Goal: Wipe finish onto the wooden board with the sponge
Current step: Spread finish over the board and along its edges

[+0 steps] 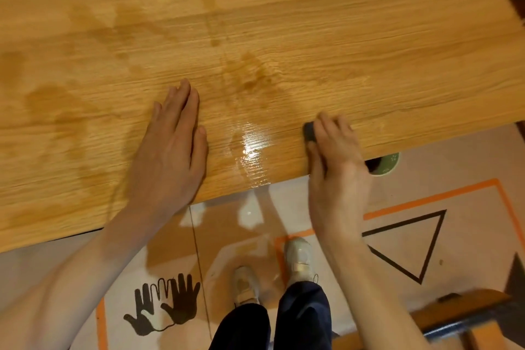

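R hand grips dark sponge (mostly hidden under fingers) near front edge of wooden board. L hand lies flat on board, fingers straight, holding nothing, wet sheen between hands.

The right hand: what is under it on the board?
Under the right hand a dark sponge lies on the wooden board. Only its left end shows beside the fingers; the rest is covered, so its full shape cannot be seen.
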The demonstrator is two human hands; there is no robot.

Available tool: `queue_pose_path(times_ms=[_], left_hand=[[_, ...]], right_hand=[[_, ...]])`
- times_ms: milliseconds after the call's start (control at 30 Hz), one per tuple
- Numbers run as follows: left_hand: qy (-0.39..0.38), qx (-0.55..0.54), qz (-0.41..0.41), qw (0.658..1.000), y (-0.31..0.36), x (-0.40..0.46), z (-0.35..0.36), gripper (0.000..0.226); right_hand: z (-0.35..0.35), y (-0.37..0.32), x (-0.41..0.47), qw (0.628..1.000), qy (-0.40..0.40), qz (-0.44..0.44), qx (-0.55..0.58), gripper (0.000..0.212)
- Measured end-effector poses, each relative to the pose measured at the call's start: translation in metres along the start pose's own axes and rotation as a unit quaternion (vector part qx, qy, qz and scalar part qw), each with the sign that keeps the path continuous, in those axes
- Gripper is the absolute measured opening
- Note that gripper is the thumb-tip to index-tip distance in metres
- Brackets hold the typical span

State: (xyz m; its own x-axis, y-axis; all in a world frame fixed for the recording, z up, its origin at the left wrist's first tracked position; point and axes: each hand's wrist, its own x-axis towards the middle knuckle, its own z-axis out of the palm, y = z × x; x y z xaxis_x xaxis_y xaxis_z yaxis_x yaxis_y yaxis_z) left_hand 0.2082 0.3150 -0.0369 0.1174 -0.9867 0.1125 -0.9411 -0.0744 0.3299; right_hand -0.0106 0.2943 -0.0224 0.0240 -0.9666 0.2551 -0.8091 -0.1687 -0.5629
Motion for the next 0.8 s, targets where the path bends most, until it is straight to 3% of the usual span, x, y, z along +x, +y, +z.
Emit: queue_pose_path(times_ms=[100, 200, 267, 367, 467, 533, 667, 733, 800], left_hand=[[0.001, -0.007, 0.001, 1.0, 0.001, 0.0, 0.0, 0.054], [-0.003, -0.01, -0.002, 1.0, 0.001, 0.0, -0.001, 0.054], [-0.005, -0.01, -0.008, 1.0, 0.002, 0.0, -0.001, 0.054], [-0.004, -0.01, -0.012, 1.0, 0.003, 0.0, -0.001, 0.054], [-0.004, -0.01, -0.013, 1.0, 0.002, 0.001, -0.001, 0.054], [-0.003, -0.017, -0.013, 1.0, 0.002, 0.001, -0.001, 0.053], [0.003, -0.029, -0.019, 0.999, 0.003, 0.0, 0.0, 0.052], [0.008, -0.034, -0.032, 0.999, 0.002, 0.0, 0.0, 0.052], [0.013, -0.04, -0.045, 0.998, 0.001, 0.0, 0.001, 0.052]], right_hand=[[0.039, -0.056, -0.023, 0.992, -0.045, -0.122, 0.007, 0.036], [0.033, -0.046, -0.009, 0.975, -0.119, -0.188, 0.019, 0.037], [0.008, -0.008, 0.012, 0.979, -0.134, -0.153, 0.027, 0.034], [-0.034, 0.051, 0.048, 0.997, -0.08, -0.007, -0.011, 0.035], [-0.025, 0.043, 0.049, 0.997, -0.029, 0.061, -0.039, 0.036], [0.002, 0.004, 0.028, 0.998, -0.037, 0.007, -0.044, 0.035], [0.048, -0.064, -0.013, 0.979, -0.095, -0.181, -0.021, 0.036], [0.042, -0.052, -0.002, 0.967, -0.132, -0.218, -0.003, 0.033], [0.022, -0.018, 0.023, 0.968, -0.154, -0.198, 0.009, 0.032]])
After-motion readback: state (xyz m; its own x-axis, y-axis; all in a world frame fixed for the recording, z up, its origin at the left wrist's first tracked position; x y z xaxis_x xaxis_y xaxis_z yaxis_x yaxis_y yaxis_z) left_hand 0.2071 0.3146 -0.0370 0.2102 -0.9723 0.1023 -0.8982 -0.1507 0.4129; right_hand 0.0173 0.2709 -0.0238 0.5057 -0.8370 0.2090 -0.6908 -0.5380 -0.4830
